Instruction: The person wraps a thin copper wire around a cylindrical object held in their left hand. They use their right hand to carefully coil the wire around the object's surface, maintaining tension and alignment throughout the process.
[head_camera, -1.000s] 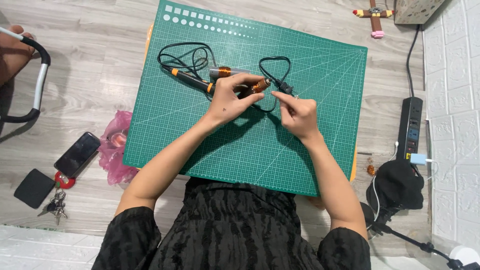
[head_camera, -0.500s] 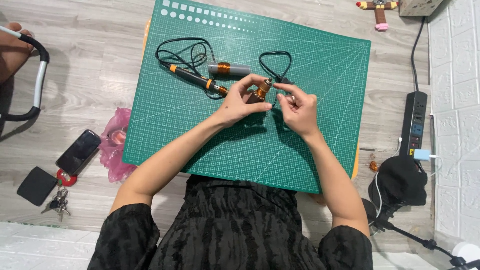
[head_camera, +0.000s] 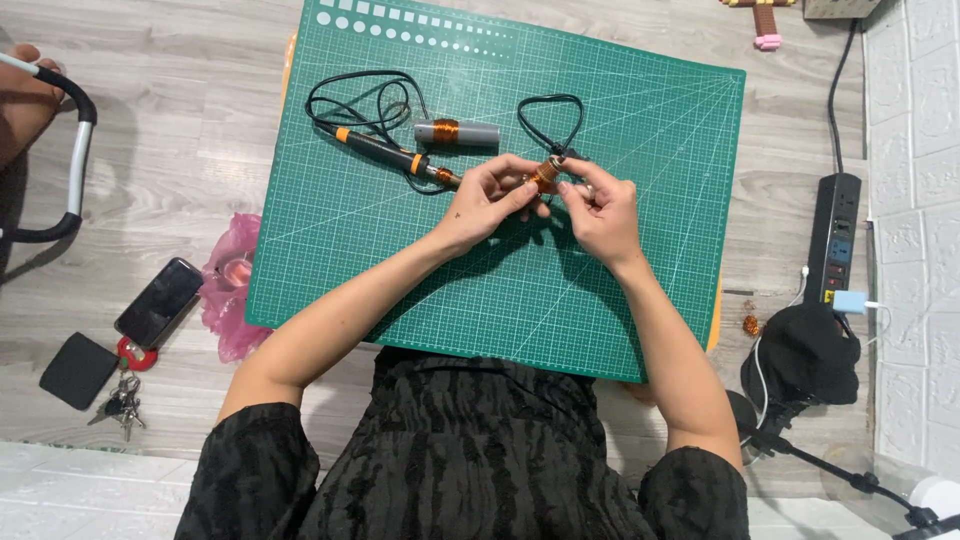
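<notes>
Pinching small copper-wound coil, left hand and right hand; black-orange tool, grey tube close on green mat.

Small copper-wound coil with black lead loop, above green mat's middle.

A smartphone lay face up on the grey wooden floor left of the green cutting mat, its dark rectangular screen blank. Just beside it, at the mat's left edge, sat a crumpled pink plastic bag. A black power strip along the white wall at right carried small coloured labels, too small to make out.
</notes>
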